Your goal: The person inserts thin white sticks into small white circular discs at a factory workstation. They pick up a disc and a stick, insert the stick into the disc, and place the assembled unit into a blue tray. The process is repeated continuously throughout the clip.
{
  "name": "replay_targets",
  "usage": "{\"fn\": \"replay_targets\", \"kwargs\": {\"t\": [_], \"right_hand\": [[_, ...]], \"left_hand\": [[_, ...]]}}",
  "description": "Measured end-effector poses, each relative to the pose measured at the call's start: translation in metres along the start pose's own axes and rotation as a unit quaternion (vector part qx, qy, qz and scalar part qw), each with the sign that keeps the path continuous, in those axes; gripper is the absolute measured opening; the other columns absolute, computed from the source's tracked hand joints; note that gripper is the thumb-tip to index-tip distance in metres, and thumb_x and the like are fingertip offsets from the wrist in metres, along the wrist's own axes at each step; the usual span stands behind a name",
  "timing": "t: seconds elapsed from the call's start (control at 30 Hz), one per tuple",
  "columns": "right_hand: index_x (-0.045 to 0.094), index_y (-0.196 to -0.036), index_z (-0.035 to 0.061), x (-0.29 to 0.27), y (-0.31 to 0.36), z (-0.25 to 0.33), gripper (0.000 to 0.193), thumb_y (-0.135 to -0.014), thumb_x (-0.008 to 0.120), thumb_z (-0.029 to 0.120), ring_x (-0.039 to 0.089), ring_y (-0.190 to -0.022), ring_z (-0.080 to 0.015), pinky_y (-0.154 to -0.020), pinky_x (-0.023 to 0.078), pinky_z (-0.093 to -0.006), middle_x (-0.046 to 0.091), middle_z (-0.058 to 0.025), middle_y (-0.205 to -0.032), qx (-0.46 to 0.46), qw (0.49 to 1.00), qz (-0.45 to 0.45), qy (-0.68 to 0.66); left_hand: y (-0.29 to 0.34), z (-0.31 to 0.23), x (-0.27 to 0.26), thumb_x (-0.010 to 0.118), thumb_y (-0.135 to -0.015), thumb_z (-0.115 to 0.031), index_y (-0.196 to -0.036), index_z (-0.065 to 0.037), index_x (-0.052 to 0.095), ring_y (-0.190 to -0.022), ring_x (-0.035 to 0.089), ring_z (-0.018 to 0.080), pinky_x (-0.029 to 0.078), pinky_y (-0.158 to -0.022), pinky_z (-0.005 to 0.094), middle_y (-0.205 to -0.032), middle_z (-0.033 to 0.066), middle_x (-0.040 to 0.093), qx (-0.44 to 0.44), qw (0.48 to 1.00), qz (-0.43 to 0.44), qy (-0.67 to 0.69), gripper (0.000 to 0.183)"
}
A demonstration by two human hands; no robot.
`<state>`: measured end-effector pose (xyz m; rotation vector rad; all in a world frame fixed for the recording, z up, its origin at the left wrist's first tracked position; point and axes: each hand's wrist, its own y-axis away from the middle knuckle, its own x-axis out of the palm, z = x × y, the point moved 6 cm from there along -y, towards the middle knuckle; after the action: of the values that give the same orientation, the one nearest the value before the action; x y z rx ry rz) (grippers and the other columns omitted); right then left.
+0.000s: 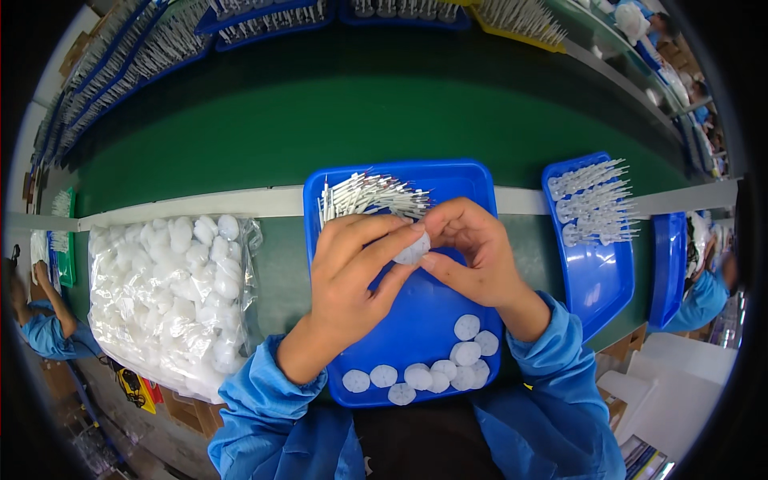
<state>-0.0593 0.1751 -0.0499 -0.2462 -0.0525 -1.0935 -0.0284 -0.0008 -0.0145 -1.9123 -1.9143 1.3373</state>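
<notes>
Both hands are over a blue tray (408, 320), pinching one small white round disc between their fingertips. My left hand (350, 268) has thumb and fingers closed on the left side of the white disc (412, 251). From the other side, my right hand (478, 260) grips its edge with thumb and forefinger. Beyond the fingers, a pile of thin white rods (364, 194) with dark reddish tips lies at the tray's far end; the hands cover part of it. Several loose white discs (440, 374) lie along the tray's near edge, some overlapping.
To the left sits a large clear plastic bag (172, 296) full of white round pieces. On the right, another blue tray (592, 288) holds several upright white rods on discs. Trays of similar pieces (160, 60) line the green table's (360, 104) far side. Other people work at both sides.
</notes>
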Motion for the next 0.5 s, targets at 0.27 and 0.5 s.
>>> {"fn": "replay_targets", "kwargs": {"t": [0.27,0.5], "right_hand": [[0.073,-0.109,0.0010,-0.031,0.003,0.007,0.006,-0.106,0.070,0.005,0.074,-0.084,-0.0110,-0.076,0.061,-0.0275,0.077,-0.0064,-0.096,0.057,0.989,-0.092,0.098],[0.071,-0.117,0.0063,0.009,0.005,0.031,0.041,-0.083,0.093,0.016,0.075,-0.078,-0.0172,-0.071,0.060,-0.0293,0.077,-0.0054,-0.095,-0.056,0.936,-0.057,0.342]], "left_hand": [[0.003,0.006,0.000,0.092,-0.072,-0.001,-0.125,-0.007,0.079,-0.104,0.069,0.0298,0.056,-0.088,0.0395,-0.117,0.0090,0.074,-0.082,0.993,-0.020,0.088,0.054],[0.003,0.005,-0.001,0.094,-0.067,-0.003,-0.121,-0.008,0.081,-0.102,0.069,0.0284,0.056,-0.085,0.0390,-0.114,0.0063,0.073,-0.042,0.999,-0.026,-0.007,0.056]]}}
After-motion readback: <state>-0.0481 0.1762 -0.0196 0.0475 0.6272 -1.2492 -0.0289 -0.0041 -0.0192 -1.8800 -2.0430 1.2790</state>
